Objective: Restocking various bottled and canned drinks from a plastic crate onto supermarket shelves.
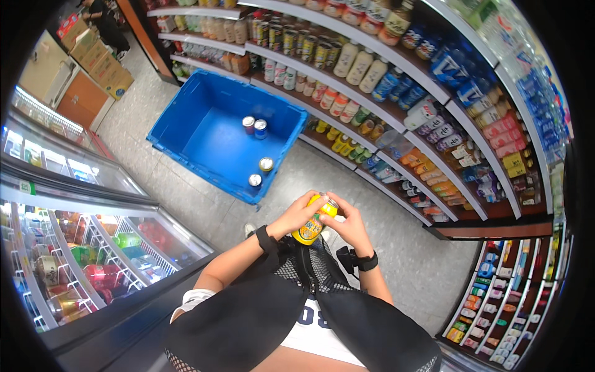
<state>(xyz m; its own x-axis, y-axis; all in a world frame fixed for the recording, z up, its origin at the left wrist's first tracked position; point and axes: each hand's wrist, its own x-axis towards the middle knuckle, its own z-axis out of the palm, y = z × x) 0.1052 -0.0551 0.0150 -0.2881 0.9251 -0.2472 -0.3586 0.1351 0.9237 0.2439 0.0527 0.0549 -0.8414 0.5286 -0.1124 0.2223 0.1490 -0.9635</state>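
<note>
A yellow drink can [310, 228] is held in front of my body, tilted, with its silver top away from me. My left hand [302, 212] is closed around its left side, the thumb lying across the can. On the other side my right hand [348, 222] grips it near the top, thumb pressed on the yellow wall. Beyond my hands stands a large blue crate [204, 158] on the floor. Inside it are a dark red can [248, 126], a blue can [260, 130], a yellow-topped can [266, 165] and another can with a silver top [255, 181].
Shelves of bottles and cans [365, 68] run along the far right. To the left is a glass-fronted drinks cooler [93, 260]. A lower shelf rack [496, 304] stands at right. Cardboard boxes [99, 62] and a person in dark clothes [106, 22] are at the far left.
</note>
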